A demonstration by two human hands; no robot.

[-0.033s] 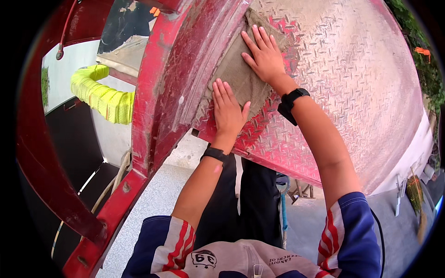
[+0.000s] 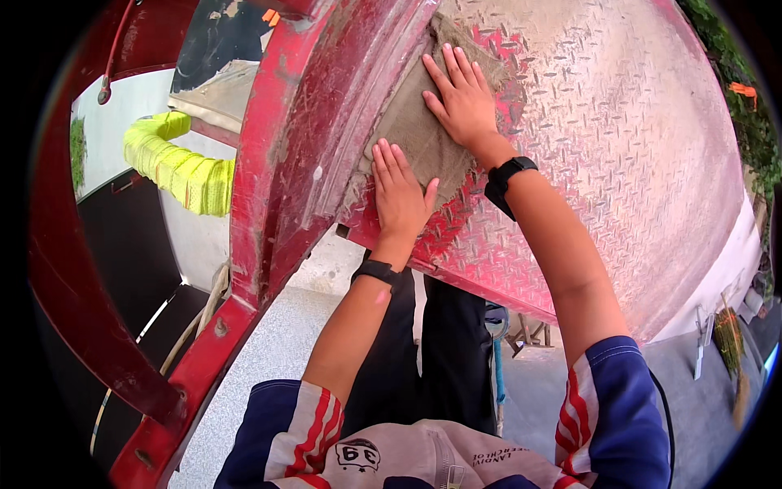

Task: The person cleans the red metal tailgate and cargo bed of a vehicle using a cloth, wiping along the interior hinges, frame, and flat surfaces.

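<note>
The tread plate (image 2: 619, 155) lies open to the right of the right hand (image 2: 467, 107); left of the cloth (image 2: 411, 130), the red frame (image 2: 275, 138) bars the way, its height hard to judge.

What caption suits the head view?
Left hand and right hand spread on a cloth over a worn red tread plate.

Outdr yard w/ greenery (image 2: 737, 122), grey gnd (image 2: 529, 416)

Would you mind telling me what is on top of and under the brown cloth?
On the cloth rest the left hand and right hand. Patterned metal plate shows beside it; the surface directly beneath is covered and cannot be seen.
</note>
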